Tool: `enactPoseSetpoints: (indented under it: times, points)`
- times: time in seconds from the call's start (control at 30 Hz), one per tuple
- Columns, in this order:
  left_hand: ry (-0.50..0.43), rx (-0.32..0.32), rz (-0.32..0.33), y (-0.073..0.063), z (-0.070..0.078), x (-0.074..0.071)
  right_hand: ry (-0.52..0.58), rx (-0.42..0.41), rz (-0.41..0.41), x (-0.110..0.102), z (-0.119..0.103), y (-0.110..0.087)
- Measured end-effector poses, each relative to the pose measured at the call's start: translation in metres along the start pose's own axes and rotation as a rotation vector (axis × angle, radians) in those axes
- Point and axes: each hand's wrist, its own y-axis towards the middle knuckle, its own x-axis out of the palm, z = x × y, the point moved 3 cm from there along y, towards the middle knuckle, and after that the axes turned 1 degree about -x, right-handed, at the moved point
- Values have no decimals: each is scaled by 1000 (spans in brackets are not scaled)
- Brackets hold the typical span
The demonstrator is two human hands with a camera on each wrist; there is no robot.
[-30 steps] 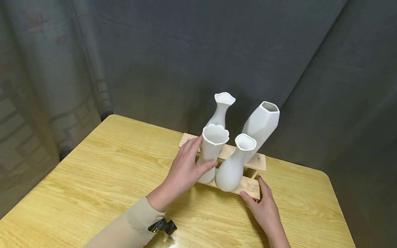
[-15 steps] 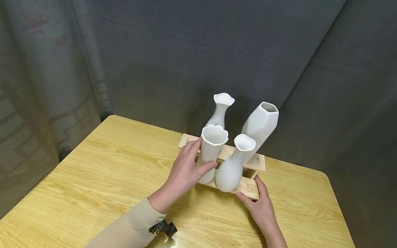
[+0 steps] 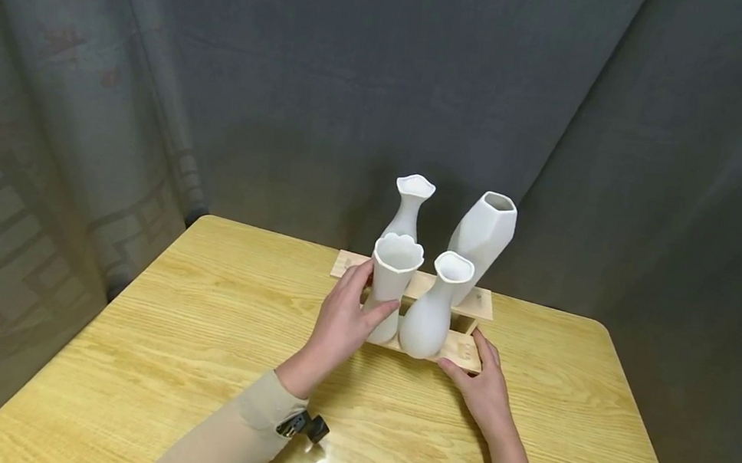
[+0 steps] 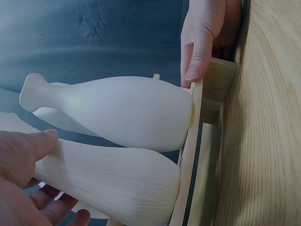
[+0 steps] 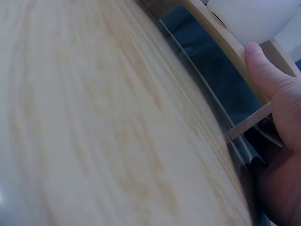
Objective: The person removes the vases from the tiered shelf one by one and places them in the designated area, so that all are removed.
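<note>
The wooden stand is located near the far edge of the surface, with the grey curtain just beyond. The widest stretch of surface extends left and near; a narrower stretch lies right of the stand.

Relative to the frame one second earlier, the right hand has shifted slightly left, its thumb a little farther along the stand's near edge. The left hand maintains its hold.

Left fingers: grasping the scalloped vase, thumb on the near side. Right fingers: grasping the right end of the lower step.

The scalloped vase stands at the left of the lower step, just beside the round-bellied vase. Both partly block the view of the wavy-rimmed vase and the faceted vase in the far row. The left sleeve crosses the near-left approach.
</note>
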Motion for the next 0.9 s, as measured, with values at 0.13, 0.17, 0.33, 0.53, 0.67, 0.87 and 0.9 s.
enactPoseSetpoints:
  times: [0.13, 0.17, 0.33, 0.53, 0.67, 0.87, 0.9]
  points:
    - [-22, -8, -3, 0, -1, 0, -13, -1, 1, 1, 2, 1]
    - [-29, -8, -3, 0, -1, -1, -16, -3, 3, 1, 2, 1]
    - [-49, -3, -9, 1, -2, -1, -17, -11, 13, 1, 3, 1]
    - [-65, 4, -13, 0, 1, -1, -19, -6, 22, -1, 5, 1]
    - [-60, 5, -12, 0, 2, -2, -12, -15, 25, -1, 6, 2]
    - [-59, 24, -13, -2, 4, -5, -1, -29, 37, -1, 4, 1]
    - [-65, 29, -9, -3, 4, -7, 0, -31, 36, 0, 4, 0]
